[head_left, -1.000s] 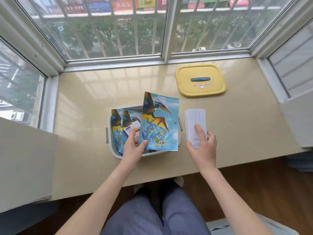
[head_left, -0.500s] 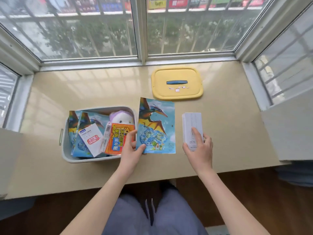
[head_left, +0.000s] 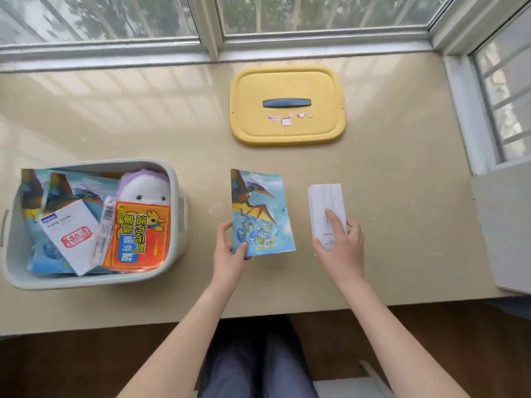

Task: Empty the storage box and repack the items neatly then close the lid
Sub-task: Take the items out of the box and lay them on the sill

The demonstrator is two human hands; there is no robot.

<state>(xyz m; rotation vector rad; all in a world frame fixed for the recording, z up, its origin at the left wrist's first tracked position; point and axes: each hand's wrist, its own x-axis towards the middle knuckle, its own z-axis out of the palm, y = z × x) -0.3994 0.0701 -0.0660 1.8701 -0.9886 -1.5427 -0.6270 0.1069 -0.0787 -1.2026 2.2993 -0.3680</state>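
A glossy beige table fills the middle of the frame, running under the window at the top edge and ending at a straight front edge low in the picture. At the left sits a pale grey storage box, open and full. At upper centre-right a yellow lid lies flat, its dark blue handle facing up. Near the centre, a dinosaur picture book is low over or on the table; which cannot be told. Just right of it rests a white card stack.
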